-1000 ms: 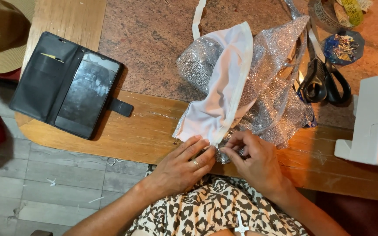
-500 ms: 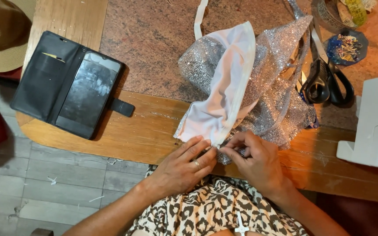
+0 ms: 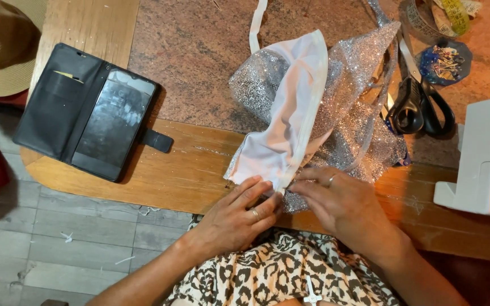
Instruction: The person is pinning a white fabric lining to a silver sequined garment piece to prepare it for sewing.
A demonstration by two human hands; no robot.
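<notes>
Fingers of the left hand (image 3: 239, 218) and right hand (image 3: 341, 201) pinch the lower edge of the white-lined silver glitter garment (image 3: 313, 113), which lies on the wooden table edge (image 3: 188, 170). Black scissors (image 3: 418, 105) lie just right.

Seen from above, the person's forearms are bare, with no sleeves reaching the wrists. The left hand (image 3: 236, 212) wears a gold-coloured ring, and the right hand (image 3: 341, 198) a thin silver-coloured band. Below the arms shows a leopard-print garment (image 3: 279, 272) in tan, cream and black, with a small white cross-shaped detail at its lower edge.
</notes>
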